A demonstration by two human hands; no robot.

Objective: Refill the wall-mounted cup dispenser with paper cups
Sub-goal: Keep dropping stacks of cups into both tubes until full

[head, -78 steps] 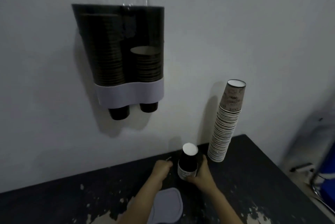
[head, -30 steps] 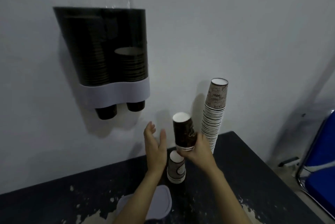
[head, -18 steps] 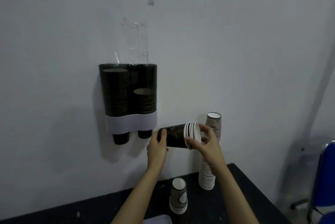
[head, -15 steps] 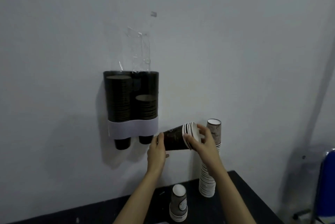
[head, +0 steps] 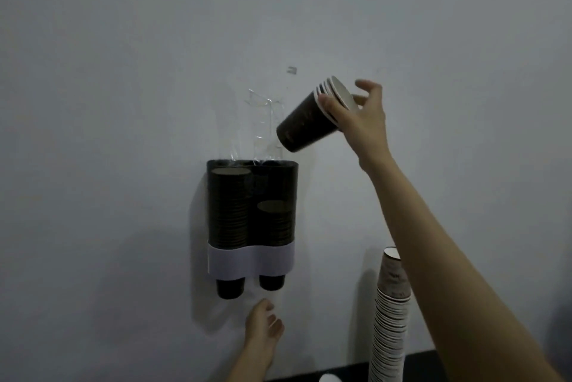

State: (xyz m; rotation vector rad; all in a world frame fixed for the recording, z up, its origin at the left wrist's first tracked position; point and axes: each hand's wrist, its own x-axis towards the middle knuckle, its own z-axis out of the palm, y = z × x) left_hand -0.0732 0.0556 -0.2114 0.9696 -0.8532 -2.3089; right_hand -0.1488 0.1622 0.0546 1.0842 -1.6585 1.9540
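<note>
the right hand [head: 360, 117] is raised above and to the right of the wall-mounted cup dispenser [head: 251, 220], gripping a short nested stack of dark paper cups [head: 312, 117] at its rim end. thumb and fingers [head: 329, 107] curl round the white rims, with the upper fingers spread behind them. the stack is tilted, its closed base pointing down and left toward the open top of the dispenser, but it is apart from it and not inside.

the dispenser has two dark see-through tubes with a pale band across the lower part. the left tube is filled with cups nearly to the top; the right tube is only partly filled. a cup bottom pokes out beneath each tube. clear plastic film [head: 263, 124] stands up against the wall above the dispenser's top.

the left hand [head: 263, 324] is just below the right tube's outlet, fingers loosely curled and holding nothing.

a tall stack of patterned paper cups [head: 390, 316] stands on the dark worktop [head: 421, 367] at lower right, partly behind the right forearm. a white cup top [head: 330, 378] shows at the bottom edge.
</note>
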